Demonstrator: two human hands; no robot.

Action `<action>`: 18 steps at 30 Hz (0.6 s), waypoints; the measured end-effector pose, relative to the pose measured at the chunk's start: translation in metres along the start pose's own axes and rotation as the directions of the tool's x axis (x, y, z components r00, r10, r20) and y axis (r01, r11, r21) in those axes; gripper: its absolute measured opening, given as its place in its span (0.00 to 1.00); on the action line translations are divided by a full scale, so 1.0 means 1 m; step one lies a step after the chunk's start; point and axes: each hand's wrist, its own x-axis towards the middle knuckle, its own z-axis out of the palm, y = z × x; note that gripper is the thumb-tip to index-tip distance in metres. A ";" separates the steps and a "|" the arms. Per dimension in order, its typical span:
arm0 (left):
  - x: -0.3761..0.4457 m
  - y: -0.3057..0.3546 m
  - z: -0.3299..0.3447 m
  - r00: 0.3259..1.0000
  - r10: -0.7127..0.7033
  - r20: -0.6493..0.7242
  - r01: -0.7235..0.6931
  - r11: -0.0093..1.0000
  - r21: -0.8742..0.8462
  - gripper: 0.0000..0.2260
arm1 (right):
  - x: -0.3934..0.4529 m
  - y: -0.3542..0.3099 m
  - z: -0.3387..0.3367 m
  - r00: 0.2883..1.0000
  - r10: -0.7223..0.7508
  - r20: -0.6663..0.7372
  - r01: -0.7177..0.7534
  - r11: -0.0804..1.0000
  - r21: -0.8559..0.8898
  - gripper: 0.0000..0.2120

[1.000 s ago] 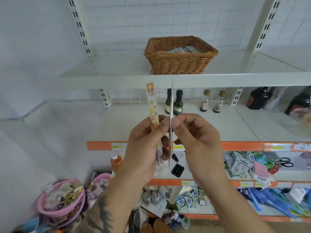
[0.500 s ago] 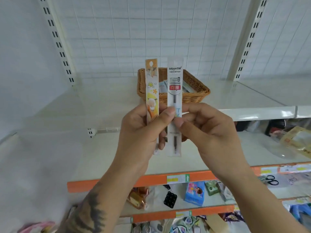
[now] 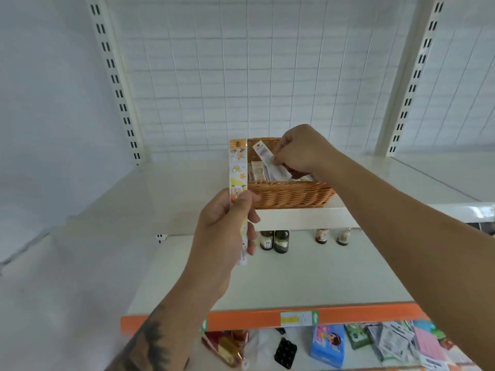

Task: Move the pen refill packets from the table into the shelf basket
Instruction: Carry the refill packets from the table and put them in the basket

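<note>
1. Where the white shelf (image 3: 308, 216) carries the wicker basket (image 3: 292, 195), four small bottles (image 3: 281, 241) stand on the level below.
2. Right hand (image 3: 300, 151), now over the basket rather than before the chest, pinches a clear refill packet (image 3: 267, 163), tilted over packets already inside.
3. Left hand (image 3: 227, 223) grips the orange cartoon packet (image 3: 237, 170) upright, just left of the basket, partly masking its rim.

No legible text; packet (image 3: 237, 172) print, shelf label (image 3: 298, 318) too blurred.
</note>
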 end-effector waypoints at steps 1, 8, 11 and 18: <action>0.000 0.000 -0.001 1.000 -0.004 0.002 0.004 1.000 0.003 0.09 | 0.006 -0.001 0.006 1.000 0.004 0.002 -0.004 0.998 -0.055 0.11; -0.002 -0.005 -0.001 0.998 -0.058 0.006 0.058 0.998 -0.029 0.10 | 0.001 -0.019 0.026 0.998 -0.053 0.034 0.062 0.929 -0.366 0.10; -0.003 -0.008 0.000 0.995 -0.100 0.013 0.101 0.991 -0.084 0.15 | -0.004 -0.020 0.024 0.995 -0.086 0.044 0.096 0.916 -0.390 0.10; -0.001 -0.010 0.009 0.983 -0.158 -0.094 0.144 0.980 -0.139 0.25 | -0.065 -0.004 0.014 0.829 -0.493 -0.262 0.457 0.869 -0.188 0.07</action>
